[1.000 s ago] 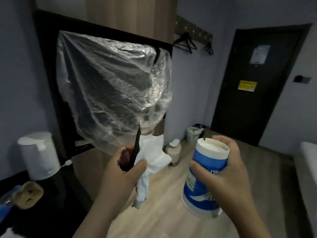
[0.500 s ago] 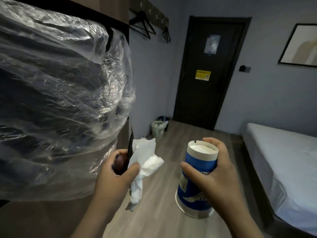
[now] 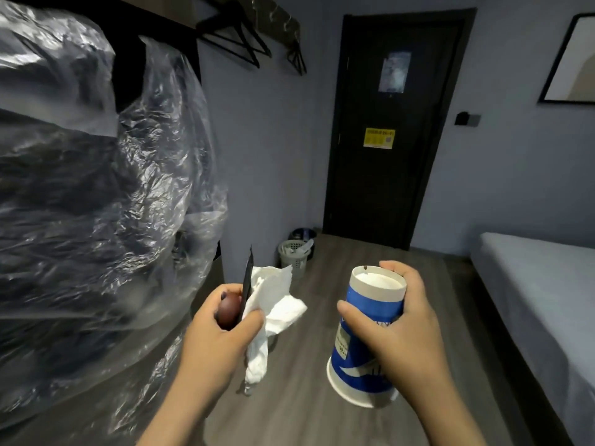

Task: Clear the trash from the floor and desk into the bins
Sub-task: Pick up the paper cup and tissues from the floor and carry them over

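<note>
Partly hidden, left hand [image 3: 222,336] clutches tissue [image 3: 273,304] and wrapper; right hand [image 3: 396,329] grips cup [image 3: 370,320].

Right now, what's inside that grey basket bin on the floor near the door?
White crumpled trash pokes above the rim of the grey slotted basket bin. Anything deeper is hidden by its wall. A darker round bin stands behind it; its inside isn't visible.

My left hand [image 3: 222,336] grips tissue [image 3: 273,304]; my right hand [image 3: 399,329] grips an upturned cup [image 3: 363,346], short of the bin [image 3: 293,257].
</note>
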A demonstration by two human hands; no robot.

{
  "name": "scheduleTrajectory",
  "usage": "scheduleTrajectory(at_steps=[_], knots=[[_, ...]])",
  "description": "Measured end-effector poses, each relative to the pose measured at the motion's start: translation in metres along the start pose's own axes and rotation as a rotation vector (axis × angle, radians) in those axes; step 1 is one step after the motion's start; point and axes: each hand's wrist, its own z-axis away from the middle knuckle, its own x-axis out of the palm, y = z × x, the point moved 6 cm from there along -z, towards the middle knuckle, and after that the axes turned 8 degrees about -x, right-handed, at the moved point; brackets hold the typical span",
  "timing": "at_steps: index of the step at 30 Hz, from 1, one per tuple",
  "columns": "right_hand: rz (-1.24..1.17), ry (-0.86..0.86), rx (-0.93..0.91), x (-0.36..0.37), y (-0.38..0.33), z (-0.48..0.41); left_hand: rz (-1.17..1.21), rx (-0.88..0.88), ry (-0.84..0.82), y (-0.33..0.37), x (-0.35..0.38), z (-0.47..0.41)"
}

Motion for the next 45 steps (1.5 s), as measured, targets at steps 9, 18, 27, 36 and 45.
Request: scheduleTrajectory(at_steps=[9, 18, 27, 36, 45], knots=[[0.062, 0.002, 0.041, 0.058, 0.088, -0.126, -0.057, -0.064, -0.041, -0.028, 0.042, -0.159], [0.105, 0.006, 0.102, 0.154, 0.165, -0.267, -0.05, -0.083, -0.19, -0.045, 0.083, -0.352], [0.145, 0.052, 0.162, 0.202, 0.241, -0.378, -0.004, -0.151, -0.214, -0.073, 0.128, -0.496], [0.112, 0.043, 0.15, 0.214, 0.343, -0.515, 0.003, -0.153, -0.198, -0.094, 0.216, -0.64], [0.124, -0.001, 0.175, 0.214, 0.447, -0.661, -0.034, -0.155, -0.18, -0.096, 0.31, -0.768]])
